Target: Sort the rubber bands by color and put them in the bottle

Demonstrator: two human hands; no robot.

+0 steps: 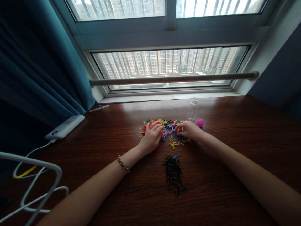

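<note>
A spread-out heap of small, loop-shaped coloured pieces (168,123), like little clips, lies on the brown table. My left hand (153,135) rests on the heap's left side, fingers stretched out over red and yellow pieces. At the right side, my right hand (189,130) reaches in with fingers bent and apart, touching or just above pink and blue pieces; no held piece shows. Several yellow pieces (175,144) lie at the heap's near edge. Closer to me is a separate pile of black pieces (173,174), with one blue piece (176,156) at its top.
Behind my right hand stand a clear bottle (192,110) and a small pink cup-like thing (200,122). A white power bank (65,127) with a cable lies at left, near a white metal frame (50,164) and the blue curtain (47,62). A rail (174,79) crosses the window.
</note>
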